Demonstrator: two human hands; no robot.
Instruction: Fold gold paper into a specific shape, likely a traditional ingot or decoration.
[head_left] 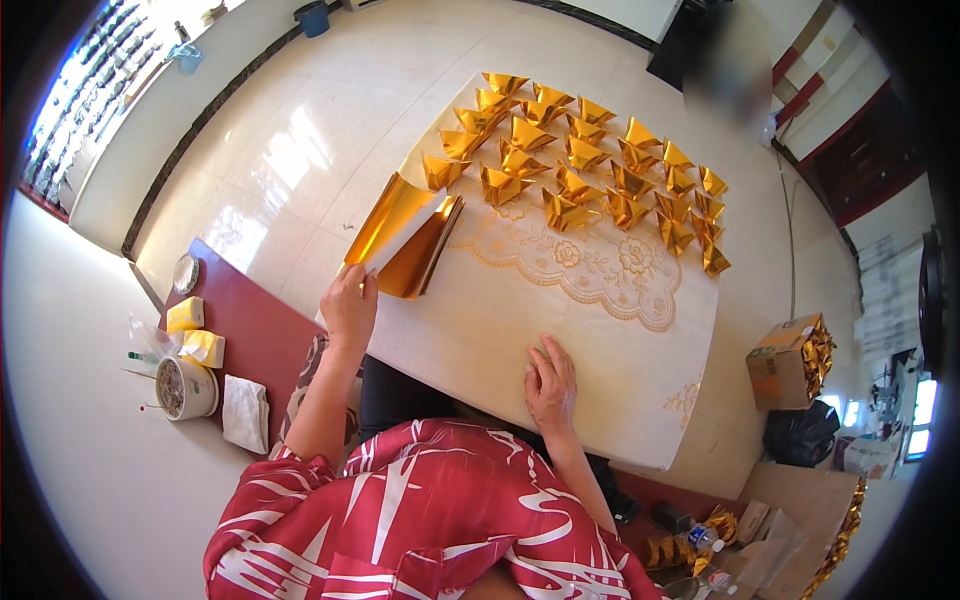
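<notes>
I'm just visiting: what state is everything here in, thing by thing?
Stacked rectangular gold foil sheets: top one curved, pale strip showing.
Small folded gold foil pieces: arranged in rough rows.
Brown cardboard box: open, filled with gold pieces.
Round white tub: uncovered.
Left hand: closed on the foil's edge.
Right hand: open, palm down.

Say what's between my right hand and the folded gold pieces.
The head view shows plain tablecloth, then a gold floral pattern, between your right hand and the folded pieces.
</notes>
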